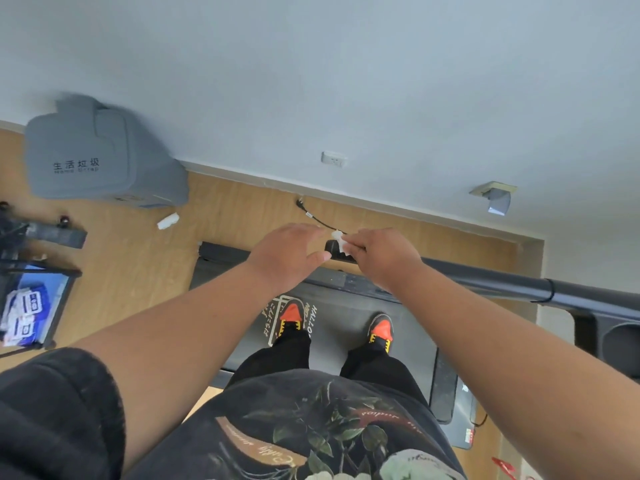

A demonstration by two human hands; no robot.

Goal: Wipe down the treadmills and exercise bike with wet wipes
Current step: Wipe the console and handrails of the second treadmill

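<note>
I stand on the black treadmill belt [346, 323] in orange shoes. My right hand [381, 258] pinches a small crumpled white wet wipe [338, 240] against the end of the treadmill's black handlebar [502, 282], which runs off to the right. My left hand [289, 256] hovers just left of the wipe with thumb and fingers spread, holding nothing. A pack of wet wipes [24, 311] lies on a blue-topped stand at the far left.
A grey lidded rubbish bin [100, 157] stands by the wall at the left, with a used white wipe [168, 221] on the wood floor beside it. A black power cable [313, 216] lies near the wall socket [333, 159]. Dark equipment [31, 233] sits at the left edge.
</note>
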